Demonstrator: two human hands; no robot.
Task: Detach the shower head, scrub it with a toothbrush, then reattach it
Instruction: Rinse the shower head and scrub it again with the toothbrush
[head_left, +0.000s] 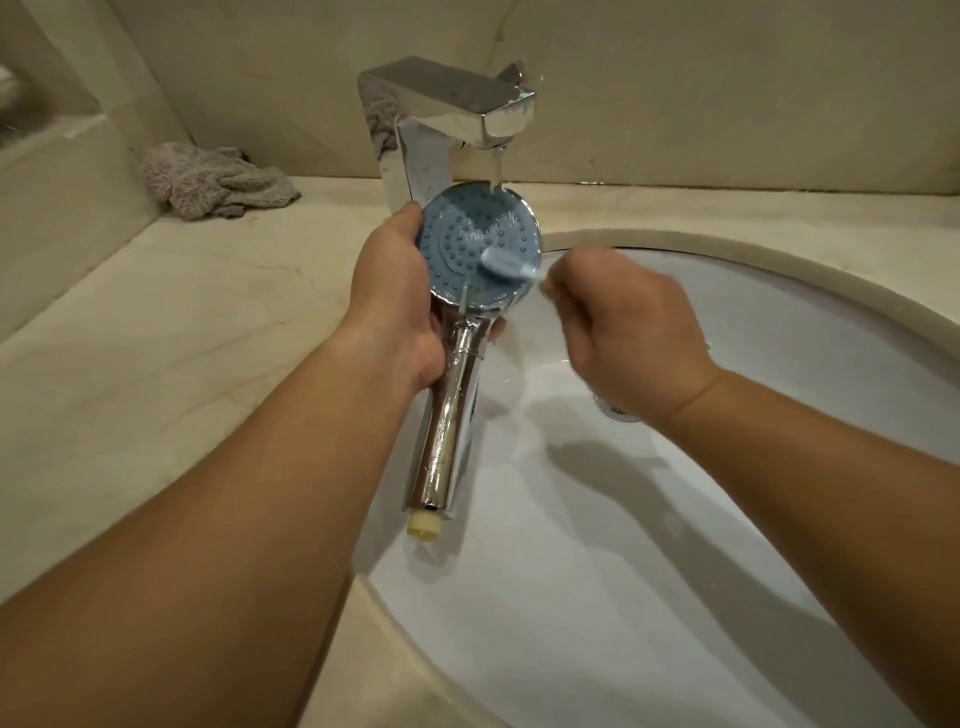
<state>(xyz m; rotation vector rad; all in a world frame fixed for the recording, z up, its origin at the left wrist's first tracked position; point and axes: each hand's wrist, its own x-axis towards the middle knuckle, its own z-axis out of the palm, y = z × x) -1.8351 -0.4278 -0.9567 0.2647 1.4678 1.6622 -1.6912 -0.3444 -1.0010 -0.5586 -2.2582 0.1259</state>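
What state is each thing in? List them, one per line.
Shower head: detached, face up under the stream.
Toothbrush: bristles on the face.
Faucet: running.
Left hand: grips the shower head.
Right hand: grips the toothbrush.
Cloth: crumpled on the counter.
Sink: wet.

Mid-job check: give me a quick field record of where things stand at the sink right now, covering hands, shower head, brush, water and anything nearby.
stage: scrubbing; shower head detached, not yet reattached
left hand: grips the shower head at its neck, blue face up, over the sink
right hand: holds the toothbrush, motion-blurred
toothbrush: head lies on the lower right of the face
faucet: running; stream lands on the face's top edge
cloth: crumpled on the counter, back left
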